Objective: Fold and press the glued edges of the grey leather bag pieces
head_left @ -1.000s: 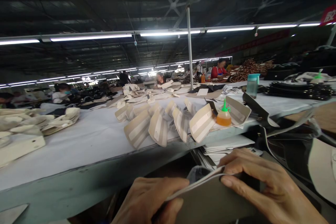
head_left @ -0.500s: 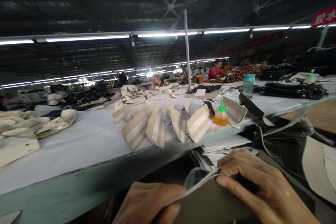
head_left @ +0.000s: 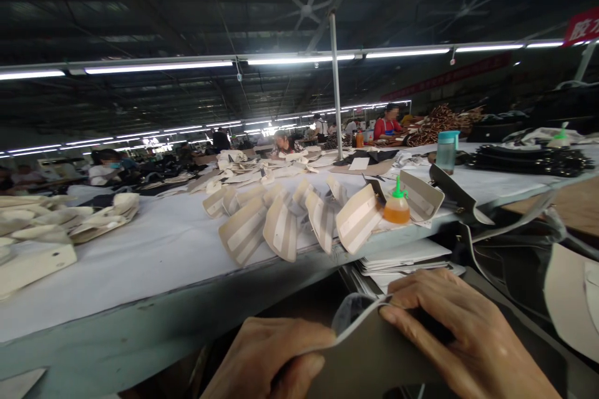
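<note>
Low in the head view, a dark grey-brown sheet, like leather [head_left: 369, 355], has a pale layer along its upper edge. My left hand [head_left: 276, 355] pinches that edge between thumb and fingers. Farther right along the same edge, my right hand [head_left: 453, 318] closes on it, thumb on the near face. Clear film [head_left: 350, 315] bulges up behind the edge between both hands. The sheet's lower part runs out of view. Just beyond my hands, curved beige panels [head_left: 278, 230] with pale strips stand along the table's front edge.
A green-tipped bottle of amber liquid [head_left: 397, 207] stands beside the panels. A blue-lidded water bottle [head_left: 447, 153] is farther back. Stacked pale sheets [head_left: 405, 255] lie below the white-covered table [head_left: 173, 249]. Beige pieces [head_left: 42, 249] are piled left; dark pieces [head_left: 531, 161] right. Several people work beyond.
Both hands keep their grip on the sheet's edge. My right thumb and fingertips sit slightly closer to my left hand. The whole view has shifted a little.
</note>
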The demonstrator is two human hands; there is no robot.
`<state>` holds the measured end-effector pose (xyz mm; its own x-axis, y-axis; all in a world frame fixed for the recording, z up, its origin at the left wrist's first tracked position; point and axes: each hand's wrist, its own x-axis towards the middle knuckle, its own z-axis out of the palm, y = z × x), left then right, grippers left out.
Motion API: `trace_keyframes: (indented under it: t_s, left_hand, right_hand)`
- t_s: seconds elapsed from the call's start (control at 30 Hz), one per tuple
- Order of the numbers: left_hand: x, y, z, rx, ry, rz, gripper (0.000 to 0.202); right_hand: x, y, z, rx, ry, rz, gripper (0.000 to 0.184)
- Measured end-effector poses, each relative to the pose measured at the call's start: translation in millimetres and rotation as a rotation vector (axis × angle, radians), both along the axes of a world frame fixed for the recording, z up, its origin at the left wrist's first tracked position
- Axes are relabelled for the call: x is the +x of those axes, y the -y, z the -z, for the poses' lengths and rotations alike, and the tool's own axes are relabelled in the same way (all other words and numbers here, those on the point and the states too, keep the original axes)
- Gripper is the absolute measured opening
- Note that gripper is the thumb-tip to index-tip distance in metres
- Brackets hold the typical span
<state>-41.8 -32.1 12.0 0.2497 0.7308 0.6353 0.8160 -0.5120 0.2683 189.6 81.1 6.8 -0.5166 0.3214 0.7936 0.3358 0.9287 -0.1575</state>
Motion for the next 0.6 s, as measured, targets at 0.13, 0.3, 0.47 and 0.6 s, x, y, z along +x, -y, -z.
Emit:
trace_keyframes:
  t_s: [0.13, 0.3, 0.47, 0.6]
  left_hand:
    - [-2.8, -2.8, -3.8, -0.114, -0.023, -0.011, 0.020]
    - [-3.6, -8.1, 1.4, -0.149, -0.112, -0.100, 0.024]
    - [10.0, -17.9, 17.0, -0.108, -0.192, -0.216, 0.020]
    - [24.8, -27.3, 26.7, -0.110, -0.185, -0.221, 0.019]
  right_hand:
    - [0.8, -2.3, -1.0, 0.066, 0.033, 0.004, 0.023]
    - [-1.9, -2.4, -3.5, 0.146, 0.053, 0.020, 0.023]
    - [-6.0, -6.1, 2.0, 0.183, 0.040, 0.043, 0.024]
    - [-3.8, -7.7, 8.2, 0.175, 0.064, 0.022, 0.020]
